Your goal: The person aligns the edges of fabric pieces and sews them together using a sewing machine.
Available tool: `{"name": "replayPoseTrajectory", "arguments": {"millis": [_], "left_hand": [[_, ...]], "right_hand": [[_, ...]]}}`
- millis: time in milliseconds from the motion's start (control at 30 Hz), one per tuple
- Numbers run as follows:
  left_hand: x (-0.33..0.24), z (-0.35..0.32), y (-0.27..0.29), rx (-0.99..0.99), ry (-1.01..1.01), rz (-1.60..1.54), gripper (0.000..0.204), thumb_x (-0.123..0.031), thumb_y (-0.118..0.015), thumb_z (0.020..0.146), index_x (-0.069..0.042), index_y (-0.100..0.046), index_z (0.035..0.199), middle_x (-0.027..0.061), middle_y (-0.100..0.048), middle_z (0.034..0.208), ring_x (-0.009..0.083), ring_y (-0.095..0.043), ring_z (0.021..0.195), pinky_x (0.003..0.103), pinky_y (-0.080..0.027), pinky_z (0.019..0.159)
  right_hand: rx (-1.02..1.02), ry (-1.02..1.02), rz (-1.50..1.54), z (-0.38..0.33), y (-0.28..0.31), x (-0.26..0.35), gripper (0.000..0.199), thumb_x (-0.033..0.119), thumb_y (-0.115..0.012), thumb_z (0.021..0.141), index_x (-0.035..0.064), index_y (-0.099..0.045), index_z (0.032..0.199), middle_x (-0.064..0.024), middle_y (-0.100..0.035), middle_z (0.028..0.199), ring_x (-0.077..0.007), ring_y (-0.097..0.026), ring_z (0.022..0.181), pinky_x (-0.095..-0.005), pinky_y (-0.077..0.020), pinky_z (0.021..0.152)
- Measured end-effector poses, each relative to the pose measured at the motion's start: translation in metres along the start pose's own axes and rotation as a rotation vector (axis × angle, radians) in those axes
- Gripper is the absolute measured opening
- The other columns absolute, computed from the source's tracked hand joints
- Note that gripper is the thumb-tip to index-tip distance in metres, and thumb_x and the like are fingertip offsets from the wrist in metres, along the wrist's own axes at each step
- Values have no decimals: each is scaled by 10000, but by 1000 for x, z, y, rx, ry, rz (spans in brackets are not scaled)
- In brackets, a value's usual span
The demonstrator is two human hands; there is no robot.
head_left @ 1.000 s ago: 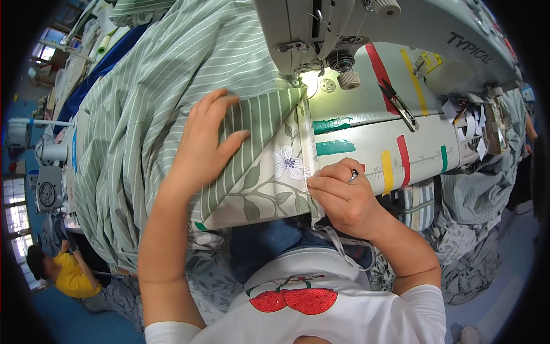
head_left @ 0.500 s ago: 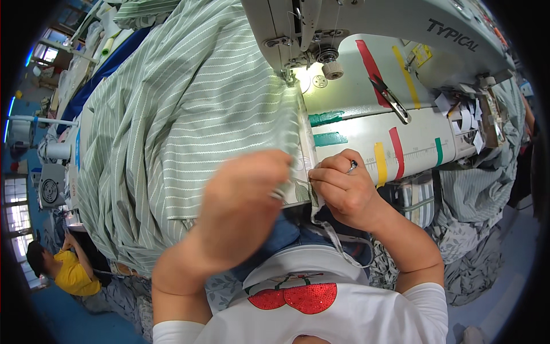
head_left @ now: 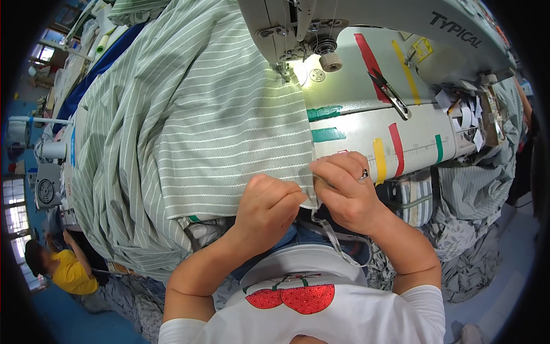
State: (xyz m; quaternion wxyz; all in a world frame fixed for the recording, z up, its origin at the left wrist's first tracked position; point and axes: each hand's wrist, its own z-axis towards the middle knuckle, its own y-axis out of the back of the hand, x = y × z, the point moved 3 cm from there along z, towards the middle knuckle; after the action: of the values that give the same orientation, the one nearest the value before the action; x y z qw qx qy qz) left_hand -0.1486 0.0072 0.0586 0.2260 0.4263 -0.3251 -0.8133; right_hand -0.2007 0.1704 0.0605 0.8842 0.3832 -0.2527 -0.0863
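Note:
Green-grey striped fabric (head_left: 235,143) with white lines spreads over the sewing machine bed, its right edge running up to the lit presser foot (head_left: 285,70). At the fabric's near right corner, my left hand (head_left: 269,207) is closed, pinching the near edge. Just to its right, my right hand (head_left: 346,186), wearing a ring, is closed on the fabric's right edge. Beneath it a narrow pale tape (head_left: 329,232) hangs and loops toward my lap. Fingertips of both hands are partly hidden, and the two hands stay slightly apart.
The sewing machine (head_left: 389,28) overhangs the far right. Thread snips (head_left: 391,94) lie on its bed among coloured tape strips. A box of paper scraps (head_left: 478,117) stands right. Bunched fabric (head_left: 120,172) falls leftward; a person in yellow (head_left: 71,269) sits far left.
My left hand, blurred before, has come down and right to the fabric's near corner. The striped edge now covers the tape and leaf-print cloth seen beside it. My right hand shifted slightly nearer.

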Motion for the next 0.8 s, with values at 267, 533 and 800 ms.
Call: {"name": "replayPoseTrajectory", "arguments": {"millis": [267,533,800], "left_hand": [[0,22,37,213,276,-217,213,-2,-676,739,-36,-626,943,114,-638,934,307,-616,864,390,-486,759],[188,143,39,43,251,198,424,-145,-682,769,-19,-595,1164,199,-606,1100,321,-581,1045,409,-451,914],[173,170,24,73,292,-78,344,-143,-703,734,-118,-651,1073,166,-613,1074,329,-571,1009,450,-421,890]], "right_hand": [[99,44,32,-2,-3,-5,176,36,-613,623,1,-620,795,-85,-635,997,-236,-607,987,-406,-418,904],[122,45,50,1,-7,2,168,29,-608,617,0,-618,782,-89,-641,989,-241,-618,974,-412,-410,924],[125,6,52,-6,-6,-5,177,39,-616,576,2,-611,749,-95,-655,990,-248,-626,976,-418,-405,922]]}}
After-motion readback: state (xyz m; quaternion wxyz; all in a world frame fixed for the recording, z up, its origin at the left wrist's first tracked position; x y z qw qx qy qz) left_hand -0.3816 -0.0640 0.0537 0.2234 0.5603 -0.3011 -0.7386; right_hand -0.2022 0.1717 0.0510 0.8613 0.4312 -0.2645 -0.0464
